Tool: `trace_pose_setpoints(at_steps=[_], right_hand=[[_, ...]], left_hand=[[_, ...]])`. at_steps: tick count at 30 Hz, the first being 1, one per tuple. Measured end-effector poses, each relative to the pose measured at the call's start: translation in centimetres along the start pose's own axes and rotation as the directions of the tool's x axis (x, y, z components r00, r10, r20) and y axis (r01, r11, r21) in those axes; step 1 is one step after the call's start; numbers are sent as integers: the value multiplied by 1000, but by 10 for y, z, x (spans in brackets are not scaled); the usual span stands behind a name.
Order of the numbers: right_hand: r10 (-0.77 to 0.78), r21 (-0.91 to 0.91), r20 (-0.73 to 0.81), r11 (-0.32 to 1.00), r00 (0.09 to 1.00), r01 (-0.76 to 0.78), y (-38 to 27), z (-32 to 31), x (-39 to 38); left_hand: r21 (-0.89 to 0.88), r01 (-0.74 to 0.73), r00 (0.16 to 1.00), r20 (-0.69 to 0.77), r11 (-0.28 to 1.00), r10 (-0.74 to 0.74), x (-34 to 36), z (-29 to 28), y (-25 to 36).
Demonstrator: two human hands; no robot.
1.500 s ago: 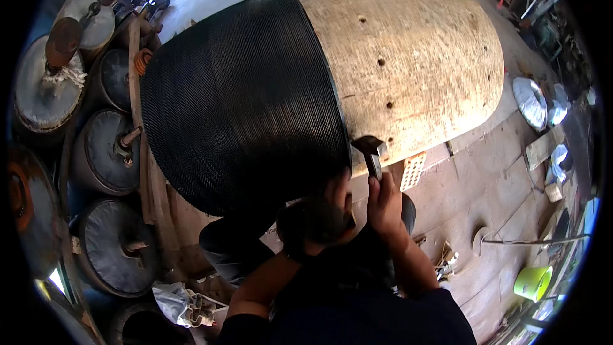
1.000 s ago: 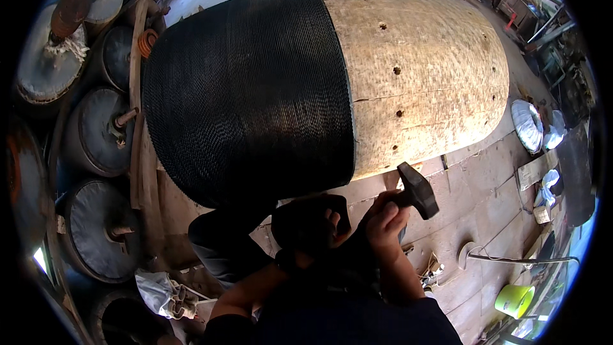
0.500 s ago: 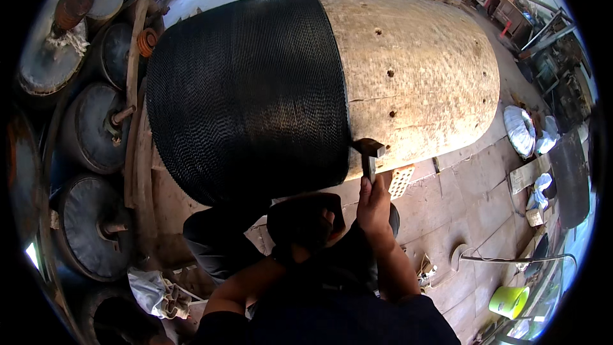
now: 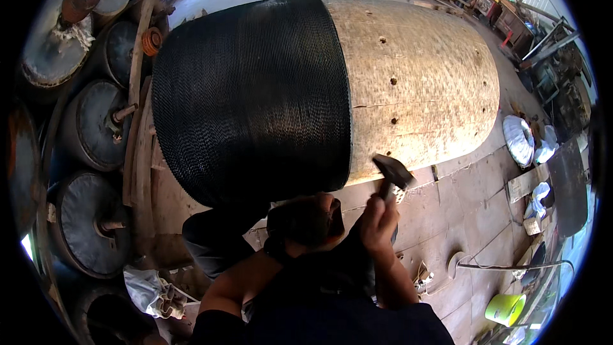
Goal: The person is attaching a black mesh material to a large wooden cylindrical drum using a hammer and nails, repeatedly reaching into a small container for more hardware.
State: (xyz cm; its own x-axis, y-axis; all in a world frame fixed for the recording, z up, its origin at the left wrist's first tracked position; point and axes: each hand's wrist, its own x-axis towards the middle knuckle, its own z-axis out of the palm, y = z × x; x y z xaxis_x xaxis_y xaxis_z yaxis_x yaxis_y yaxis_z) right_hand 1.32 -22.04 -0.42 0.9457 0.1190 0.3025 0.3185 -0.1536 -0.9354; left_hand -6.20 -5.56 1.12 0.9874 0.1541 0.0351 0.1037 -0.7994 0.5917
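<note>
A large barrel-shaped drum lies sideways before me, its left half covered in tight black ridged winding (image 4: 249,89), its right half bare pale wood (image 4: 421,70) with scattered holes and a crack. My right hand (image 4: 380,223) is closed on the handle of a hammer (image 4: 394,169), whose dark steel head is tilted in front of the pale half's lower edge, right of the black winding's border. My left hand (image 4: 310,230) is low beneath the winding, its fingers curled at a dark, shadowed object that I cannot make out.
Metal-ended drums (image 4: 89,223) and wooden planks (image 4: 137,76) line the left. At right are a white coiled bundle (image 4: 516,140), boards (image 4: 523,188), a curved rod stand (image 4: 485,265) and a green bucket (image 4: 504,308). Machinery and clutter (image 4: 511,19) fill the upper right.
The hammer has swung up to the drum, back toward me, up again, and now back out to the lower right. My left hand has dropped from the drum's edge since the earliest frame.
</note>
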Motion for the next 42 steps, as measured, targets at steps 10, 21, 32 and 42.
trace_pose_setpoints(at_steps=[10,21,32,42], right_hand=[[82,-164,76,984,994,-69,14,2,1],[37,-147,60,989,998,-28,7,5,-2],[0,-108,34,994,999,4,10,13,-1],[0,-174,3,985,1000,0,12,15,1]], left_hand=[[522,-456,432,-579,721,692,100,-79,-29],[594,-368,421,-579,715,698,126,-93,-37],[616,-311,427,-590,724,685,129,-91,-38],[634,-286,420,-591,718,689,133,-94,-35]])
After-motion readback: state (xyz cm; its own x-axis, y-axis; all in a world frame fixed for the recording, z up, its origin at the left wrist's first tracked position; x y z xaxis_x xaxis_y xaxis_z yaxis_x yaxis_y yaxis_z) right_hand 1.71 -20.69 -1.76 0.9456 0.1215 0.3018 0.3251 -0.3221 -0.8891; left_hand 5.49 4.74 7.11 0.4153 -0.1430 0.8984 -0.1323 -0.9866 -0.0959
